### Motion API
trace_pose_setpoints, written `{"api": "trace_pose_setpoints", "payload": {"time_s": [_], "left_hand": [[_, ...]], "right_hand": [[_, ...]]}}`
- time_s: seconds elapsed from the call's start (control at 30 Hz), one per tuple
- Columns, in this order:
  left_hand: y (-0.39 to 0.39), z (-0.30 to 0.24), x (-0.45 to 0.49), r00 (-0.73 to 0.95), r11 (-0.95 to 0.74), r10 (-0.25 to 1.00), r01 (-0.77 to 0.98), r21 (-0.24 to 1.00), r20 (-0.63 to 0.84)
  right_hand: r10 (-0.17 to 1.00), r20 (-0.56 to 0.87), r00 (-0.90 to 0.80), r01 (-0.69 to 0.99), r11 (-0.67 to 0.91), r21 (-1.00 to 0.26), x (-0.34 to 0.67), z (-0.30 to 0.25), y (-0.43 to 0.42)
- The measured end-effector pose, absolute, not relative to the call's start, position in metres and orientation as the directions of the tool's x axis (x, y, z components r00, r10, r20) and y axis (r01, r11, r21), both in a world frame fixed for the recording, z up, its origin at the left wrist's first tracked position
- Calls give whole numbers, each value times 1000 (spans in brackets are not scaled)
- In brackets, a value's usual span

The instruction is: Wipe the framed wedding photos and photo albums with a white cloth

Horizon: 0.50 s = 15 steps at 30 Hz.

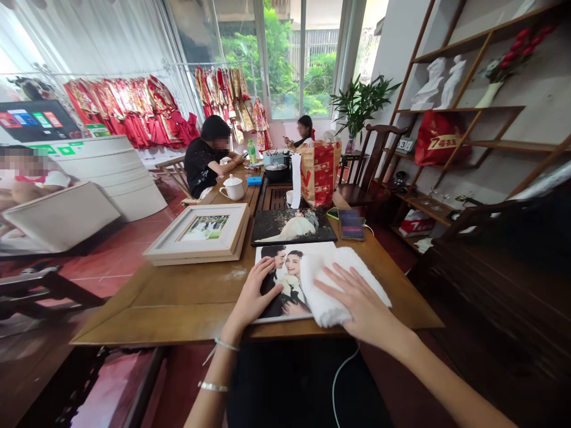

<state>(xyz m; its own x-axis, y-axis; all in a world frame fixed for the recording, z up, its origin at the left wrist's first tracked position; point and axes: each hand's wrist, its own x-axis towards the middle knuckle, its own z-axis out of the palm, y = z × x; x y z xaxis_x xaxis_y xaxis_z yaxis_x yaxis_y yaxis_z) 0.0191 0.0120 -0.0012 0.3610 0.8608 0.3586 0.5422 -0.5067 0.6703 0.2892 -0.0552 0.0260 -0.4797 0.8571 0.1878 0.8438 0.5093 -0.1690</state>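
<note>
While the flat right hand point(358, 299) rests on white cloth point(325, 311) over the photo panel point(292, 290), the spread left hand point(252, 292) spans its left edge, tabletop point(191, 302) extending beyond.

Photo panel point(289, 291): thin, rectangular, white-edged; printed with a couple posed close together, one in a dark suit. Lies flat, face up, near the front edge of the wooden table point(187, 303). White towel point(375, 280): soft, edge uneven; bunched flat over the panel's right portion, concealing that side.
</note>
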Motion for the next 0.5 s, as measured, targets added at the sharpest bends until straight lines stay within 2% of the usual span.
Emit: {"api": "trace_pose_setpoints", "payload": {"time_s": [0.1,0.2,0.5], "left_hand": [[11,-2,18,362,-513,858,546,662,366],[10,0,18,367,-510,859,563,650,356],[9,5,19,385,-512,857,563,648,343]], "right_hand": [[842,204,-500,831,533,-160,288,21,-93],[845,222,-486,836,524,-165,288,19,-96],[922,152,-355,898,382,-218,280,39,26]]}}
